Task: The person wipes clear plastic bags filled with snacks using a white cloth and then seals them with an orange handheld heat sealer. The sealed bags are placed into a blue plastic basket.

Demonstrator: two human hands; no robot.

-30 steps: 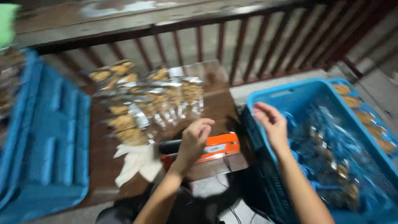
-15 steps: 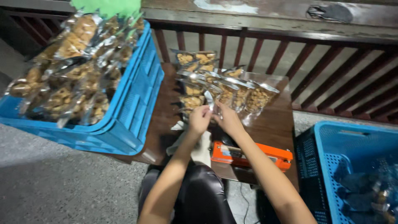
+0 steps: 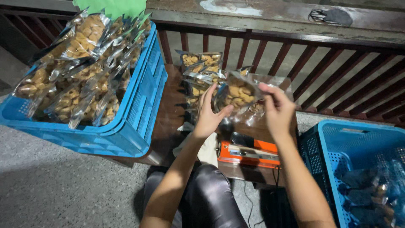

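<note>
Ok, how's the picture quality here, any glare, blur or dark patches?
Head view: light is dim and uneven; the clear snack bag held by the left hand and right hand shows glare, as do the bags in the left blue crate. The right blue crate holds dark, murky contents. Both hands look slightly soft; the frame's bottom falls into shadow.

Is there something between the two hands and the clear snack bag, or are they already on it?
Nothing visible stands between them. The left hand and right hand both grip the clear snack bag, lifted above the orange sealer.
</note>
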